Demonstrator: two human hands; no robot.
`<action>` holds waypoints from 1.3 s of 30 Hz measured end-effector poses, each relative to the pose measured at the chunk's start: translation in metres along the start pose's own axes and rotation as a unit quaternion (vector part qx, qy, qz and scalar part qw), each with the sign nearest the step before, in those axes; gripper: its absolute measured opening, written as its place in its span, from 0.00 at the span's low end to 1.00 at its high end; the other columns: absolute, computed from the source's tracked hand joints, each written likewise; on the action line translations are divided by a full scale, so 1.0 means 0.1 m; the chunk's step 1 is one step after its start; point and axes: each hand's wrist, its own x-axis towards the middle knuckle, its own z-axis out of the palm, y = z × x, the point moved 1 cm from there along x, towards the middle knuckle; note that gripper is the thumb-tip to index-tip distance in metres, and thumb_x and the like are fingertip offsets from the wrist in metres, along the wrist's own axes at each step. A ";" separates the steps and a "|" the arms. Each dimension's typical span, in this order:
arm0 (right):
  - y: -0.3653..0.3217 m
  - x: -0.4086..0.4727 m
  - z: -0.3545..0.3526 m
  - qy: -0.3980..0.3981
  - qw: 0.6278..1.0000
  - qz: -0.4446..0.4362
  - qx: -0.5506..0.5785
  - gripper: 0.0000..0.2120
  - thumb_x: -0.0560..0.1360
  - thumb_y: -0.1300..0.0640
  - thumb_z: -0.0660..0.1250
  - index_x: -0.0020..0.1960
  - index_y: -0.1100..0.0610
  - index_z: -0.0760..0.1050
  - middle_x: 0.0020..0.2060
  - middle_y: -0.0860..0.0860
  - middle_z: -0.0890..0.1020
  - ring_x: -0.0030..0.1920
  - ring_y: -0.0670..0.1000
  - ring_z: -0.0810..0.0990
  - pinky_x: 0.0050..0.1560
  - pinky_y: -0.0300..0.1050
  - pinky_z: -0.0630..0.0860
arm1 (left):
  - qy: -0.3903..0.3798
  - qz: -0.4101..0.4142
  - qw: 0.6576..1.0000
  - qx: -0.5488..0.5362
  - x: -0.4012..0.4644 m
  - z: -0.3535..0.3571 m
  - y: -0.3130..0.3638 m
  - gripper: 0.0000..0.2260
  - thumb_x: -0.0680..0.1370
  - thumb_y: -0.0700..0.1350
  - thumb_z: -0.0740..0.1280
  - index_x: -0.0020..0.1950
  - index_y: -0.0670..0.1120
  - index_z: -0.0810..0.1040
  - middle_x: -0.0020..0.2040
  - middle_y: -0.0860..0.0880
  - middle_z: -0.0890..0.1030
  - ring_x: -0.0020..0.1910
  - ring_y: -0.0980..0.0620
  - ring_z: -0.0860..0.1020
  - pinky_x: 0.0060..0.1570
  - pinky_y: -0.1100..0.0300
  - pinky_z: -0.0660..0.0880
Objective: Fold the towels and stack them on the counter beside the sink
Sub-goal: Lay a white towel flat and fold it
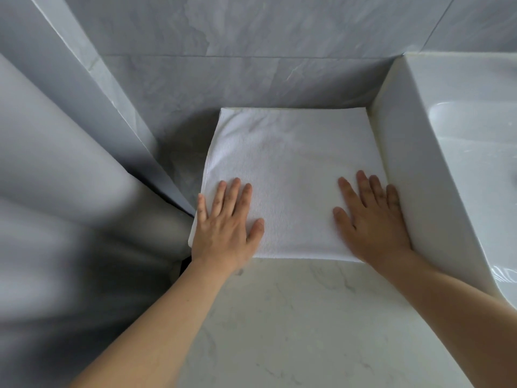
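Observation:
A folded white towel (291, 169) lies flat on the marble counter (302, 317), pushed back against the wall and against the side of the raised white sink (436, 152) on its right. My left hand (223, 228) rests flat on the towel's near left corner, fingers straight and spread. My right hand (372, 219) presses flat on the near right corner, right beside the sink's wall. Neither hand grips the cloth. Whether more towels lie under the top layer I cannot tell.
Grey marble tiles (251, 65) form the back wall. A blurred pale grey curtain-like surface (64, 191) fills the left side, past the counter's left edge. The sink basin (481, 141) drops away at far right. Bare counter lies in front of the towel.

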 end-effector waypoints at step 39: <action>-0.67 -0.38 -0.61 -0.196 0.959 -0.028 -0.205 0.22 0.80 0.62 0.58 0.73 0.62 0.63 0.69 0.59 0.69 0.65 0.59 0.74 0.56 0.50 0.74 | -0.077 0.073 0.994 0.006 -0.34 -0.48 0.15 0.28 0.77 0.31 0.58 0.76 0.46 0.66 0.78 0.48 0.63 0.74 0.46 0.64 0.66 0.52 0.71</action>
